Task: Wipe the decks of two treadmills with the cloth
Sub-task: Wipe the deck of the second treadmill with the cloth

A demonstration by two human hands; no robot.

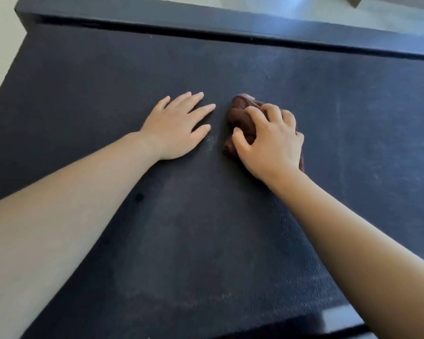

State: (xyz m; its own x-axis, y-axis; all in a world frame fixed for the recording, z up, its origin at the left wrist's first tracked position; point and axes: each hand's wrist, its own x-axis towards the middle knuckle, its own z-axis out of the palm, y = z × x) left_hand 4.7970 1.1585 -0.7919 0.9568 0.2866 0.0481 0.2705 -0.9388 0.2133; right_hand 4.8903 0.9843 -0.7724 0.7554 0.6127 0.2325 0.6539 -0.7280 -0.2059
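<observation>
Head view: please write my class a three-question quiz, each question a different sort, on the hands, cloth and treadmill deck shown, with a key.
1. True or false: the left hand lies flat, fingers spread, on the dark textured treadmill deck.
2. Which grips the crumpled brown cloth? A) left hand B) right hand C) neither
3. Fill in: the pale dusty smudge lies ____ the two hands.
Key: 1 true; 2 B; 3 between.

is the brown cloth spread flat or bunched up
Bunched up. The dark brown cloth sits in a crumpled wad on the black treadmill deck, gripped by the right hand, folds bulging past the fingers.
</observation>
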